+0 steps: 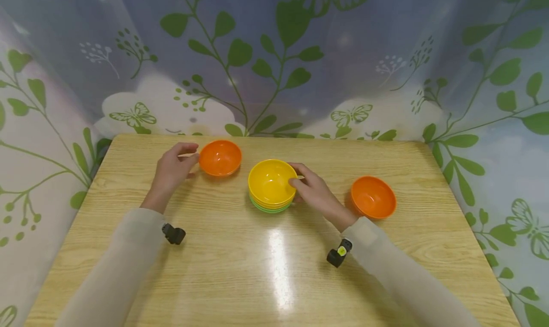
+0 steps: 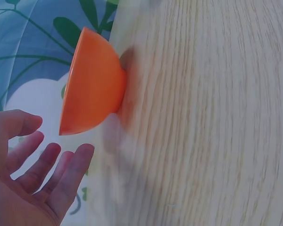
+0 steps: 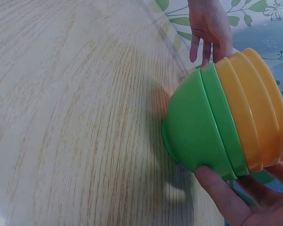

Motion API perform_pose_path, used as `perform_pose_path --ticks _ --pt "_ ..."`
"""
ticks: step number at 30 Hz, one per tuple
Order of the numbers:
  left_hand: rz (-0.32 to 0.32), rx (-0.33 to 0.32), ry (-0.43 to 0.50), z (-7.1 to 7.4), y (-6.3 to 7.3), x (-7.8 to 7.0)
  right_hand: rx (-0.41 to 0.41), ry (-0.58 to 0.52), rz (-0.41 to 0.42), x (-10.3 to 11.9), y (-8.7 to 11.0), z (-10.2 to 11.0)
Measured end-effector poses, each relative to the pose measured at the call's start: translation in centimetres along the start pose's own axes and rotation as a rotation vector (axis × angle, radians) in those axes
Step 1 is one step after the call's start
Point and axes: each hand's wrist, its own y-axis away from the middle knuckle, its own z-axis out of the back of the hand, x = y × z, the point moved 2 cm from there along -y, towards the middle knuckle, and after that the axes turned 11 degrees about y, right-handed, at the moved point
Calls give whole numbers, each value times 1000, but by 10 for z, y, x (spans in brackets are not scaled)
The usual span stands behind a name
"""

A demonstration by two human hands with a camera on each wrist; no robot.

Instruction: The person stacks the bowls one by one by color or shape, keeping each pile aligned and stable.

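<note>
Near the middle of the table stands a stack of bowls [image 1: 272, 184], yellow ones on top of green ones. My right hand [image 1: 316, 191] grips the stack from its right side, thumb at the top rim and fingers along the outer wall. In the right wrist view the green bowl [image 3: 191, 117] is lowest, its foot close over the table. My left hand [image 1: 171, 167] is beside the left orange bowl [image 1: 220, 158]. In the left wrist view its fingers [image 2: 70, 181] are spread and relaxed, a small gap from that bowl's rim, and hold nothing.
Another orange bowl [image 1: 373, 197] rests to the right, close to my right forearm. Behind the wooden table [image 1: 223, 270] hangs a curtain [image 1: 274, 60] printed with leaves and butterflies, which also runs along both sides.
</note>
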Motion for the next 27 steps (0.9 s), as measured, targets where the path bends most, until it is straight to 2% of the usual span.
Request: perform_pose_path --ticks 14,27 --pt "92 54 117 -12 -2 10 2 4 -22 -2 0 0" --pt "117 39 222 -21 -5 20 4 -23 -40 -2 0 -1"
